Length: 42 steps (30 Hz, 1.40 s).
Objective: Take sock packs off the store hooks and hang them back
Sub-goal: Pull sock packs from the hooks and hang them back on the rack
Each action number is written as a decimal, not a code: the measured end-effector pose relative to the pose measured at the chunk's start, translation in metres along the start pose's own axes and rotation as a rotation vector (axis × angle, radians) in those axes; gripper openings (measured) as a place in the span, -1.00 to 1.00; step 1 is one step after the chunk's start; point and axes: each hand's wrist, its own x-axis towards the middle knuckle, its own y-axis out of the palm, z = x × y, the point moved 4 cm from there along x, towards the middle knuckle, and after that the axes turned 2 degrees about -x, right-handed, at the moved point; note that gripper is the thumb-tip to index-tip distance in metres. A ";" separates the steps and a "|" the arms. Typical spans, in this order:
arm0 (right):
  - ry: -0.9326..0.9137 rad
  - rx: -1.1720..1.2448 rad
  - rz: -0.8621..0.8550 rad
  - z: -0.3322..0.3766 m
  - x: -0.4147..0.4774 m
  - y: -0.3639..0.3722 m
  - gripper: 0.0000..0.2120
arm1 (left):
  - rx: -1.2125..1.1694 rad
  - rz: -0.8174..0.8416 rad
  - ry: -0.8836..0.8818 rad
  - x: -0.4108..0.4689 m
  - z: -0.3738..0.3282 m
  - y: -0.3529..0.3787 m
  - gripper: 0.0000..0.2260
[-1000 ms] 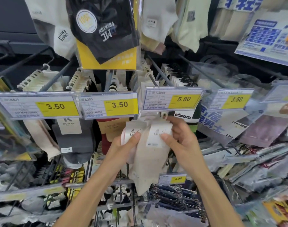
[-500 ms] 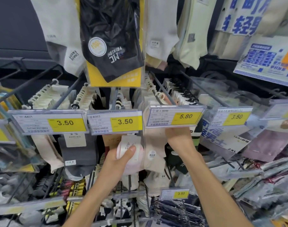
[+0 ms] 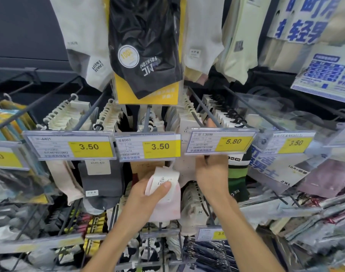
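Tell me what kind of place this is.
Most likely a shop's sock aisle: yellow price tags front the metal hooks, which carry rows of socks, and the left hand holds a pink pair.

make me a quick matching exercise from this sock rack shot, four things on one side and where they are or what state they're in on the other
Things:
1. left hand
2. right hand
3. 5.80 price tag
4. black sock pack

Places or states:
A. hangs at top centre, on yellow backing
B. grip closed on the pink sock pack
C. reaches up behind the price tag
D. in front of the right hand's fingers

Pairs: 1-B, 2-C, 3-D, 4-A
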 end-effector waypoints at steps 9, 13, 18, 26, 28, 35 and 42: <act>-0.109 0.266 0.095 0.001 -0.064 -0.001 -0.70 | 0.105 0.125 0.141 0.000 0.001 0.020 -0.81; -0.051 0.327 -0.100 -0.002 -0.042 -0.021 -0.82 | 0.181 0.172 0.126 0.003 0.014 0.024 -0.86; -0.063 0.257 -0.182 0.013 -0.002 -0.033 -0.56 | 0.280 0.177 0.070 0.002 0.035 0.018 -0.73; 0.183 0.233 0.012 0.004 0.020 -0.002 -0.77 | 0.417 0.239 -0.013 -0.006 0.054 0.002 -0.84; 0.285 0.081 0.042 -0.004 0.018 0.004 -0.83 | 0.450 0.241 -0.010 -0.009 0.061 -0.001 -0.86; -0.087 -0.055 -0.205 -0.020 -0.078 -0.003 -0.59 | 0.625 0.158 0.216 -0.034 0.068 0.006 -0.86; 0.335 -0.029 0.032 -0.100 -0.251 -0.010 -0.66 | 0.739 0.577 0.218 -0.079 0.125 0.079 -0.88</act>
